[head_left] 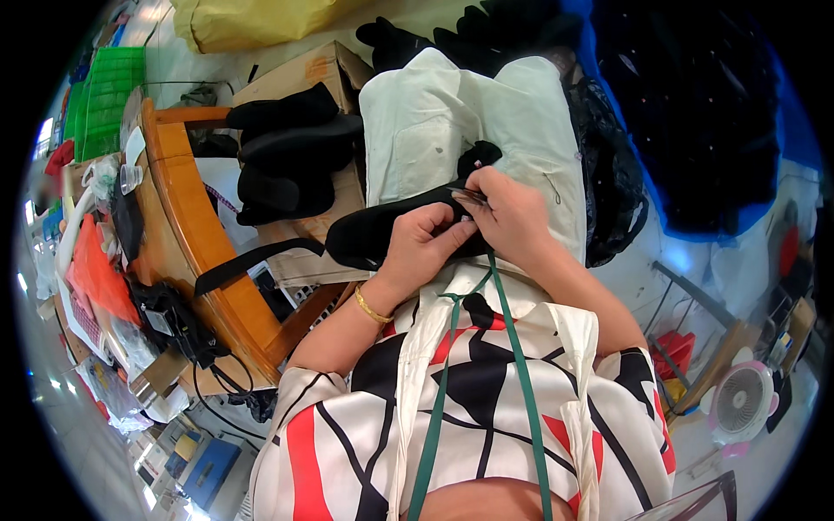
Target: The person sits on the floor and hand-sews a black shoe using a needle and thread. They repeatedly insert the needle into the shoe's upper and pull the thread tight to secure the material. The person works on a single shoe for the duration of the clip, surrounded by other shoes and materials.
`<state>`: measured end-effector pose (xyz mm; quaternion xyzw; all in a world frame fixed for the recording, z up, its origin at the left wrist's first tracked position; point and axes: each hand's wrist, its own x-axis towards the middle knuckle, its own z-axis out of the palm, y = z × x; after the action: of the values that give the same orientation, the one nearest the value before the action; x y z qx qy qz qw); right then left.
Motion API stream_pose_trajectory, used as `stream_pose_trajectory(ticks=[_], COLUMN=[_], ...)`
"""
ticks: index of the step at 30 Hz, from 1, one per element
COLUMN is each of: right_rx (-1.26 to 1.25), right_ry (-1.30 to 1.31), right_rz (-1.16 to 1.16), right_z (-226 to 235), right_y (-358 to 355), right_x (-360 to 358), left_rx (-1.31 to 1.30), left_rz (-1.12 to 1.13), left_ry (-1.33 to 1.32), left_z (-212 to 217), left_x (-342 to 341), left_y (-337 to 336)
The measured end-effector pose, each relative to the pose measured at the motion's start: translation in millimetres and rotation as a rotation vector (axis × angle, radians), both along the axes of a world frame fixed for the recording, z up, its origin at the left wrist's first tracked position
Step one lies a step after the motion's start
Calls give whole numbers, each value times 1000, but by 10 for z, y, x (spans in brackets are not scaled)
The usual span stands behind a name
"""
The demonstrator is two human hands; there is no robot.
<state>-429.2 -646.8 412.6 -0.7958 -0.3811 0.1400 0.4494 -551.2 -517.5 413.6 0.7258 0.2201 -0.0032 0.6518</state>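
My left hand [423, 243] is closed, thumb and fingers pinching the edge of a soft black fabric piece [356, 236] with a rounded end, which lies across my lap. Close against it, my right hand [506, 213] is closed around a thin dark metal tool [470, 197], perhaps snips; its full shape is hidden by my fingers. A black bunched fabric part [478, 156] with a small pink spot rises just beyond the right fingers. To the left of the fabric piece, a black strap [252, 263] extends over the chair edge. Under the work is a white cloth [417, 156].
Several black fabric pieces [291, 156] rest on a cardboard box [321, 208] by a wooden chair [195, 234]. Black plastic [612, 182] and a blue-lined heap of dark pieces [695, 122] lie to the right. A small fan [741, 392] stands lower right.
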Motion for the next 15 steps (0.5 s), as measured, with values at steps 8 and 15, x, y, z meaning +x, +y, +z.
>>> stream_pose_trajectory(ticks=[8,15], right_rx=[113,85], right_ry=[253,411], right_rz=[-225,-160], right_z=[144,224], right_y=[-33,-109], right_x=[205,55], left_rx=[-451,-553], left_rz=[176,245], left_ry=[3,-5], left_z=[61,45], left_x=[-76,-179], left_y=[201,267])
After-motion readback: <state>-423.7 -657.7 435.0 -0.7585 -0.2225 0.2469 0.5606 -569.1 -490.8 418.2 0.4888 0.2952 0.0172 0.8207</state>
